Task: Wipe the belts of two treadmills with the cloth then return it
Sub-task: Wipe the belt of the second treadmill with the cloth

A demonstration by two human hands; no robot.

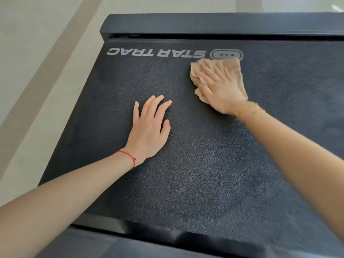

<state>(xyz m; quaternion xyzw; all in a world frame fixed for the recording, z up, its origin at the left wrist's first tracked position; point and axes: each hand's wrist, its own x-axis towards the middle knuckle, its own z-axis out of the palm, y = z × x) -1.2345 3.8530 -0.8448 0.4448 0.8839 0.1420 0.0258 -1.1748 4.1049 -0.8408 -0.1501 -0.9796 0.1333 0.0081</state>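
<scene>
A dark textured treadmill belt (204, 164) fills most of the view, with white STAR TRAC lettering near its far end. A tan cloth (233, 67) lies flat on the belt just below the logo. My right hand (219, 88) presses on the cloth with straight, spread fingers; a gold bracelet circles that wrist. My left hand (149, 127) rests flat on the bare belt to the left of the cloth, fingers straight, holding nothing. A red string is tied around its wrist.
The black rear end cap of the treadmill (204, 25) runs across the top beyond the belt. A dark side rail (104, 223) edges the belt nearest me. Pale tiled floor (37, 71) lies to the left.
</scene>
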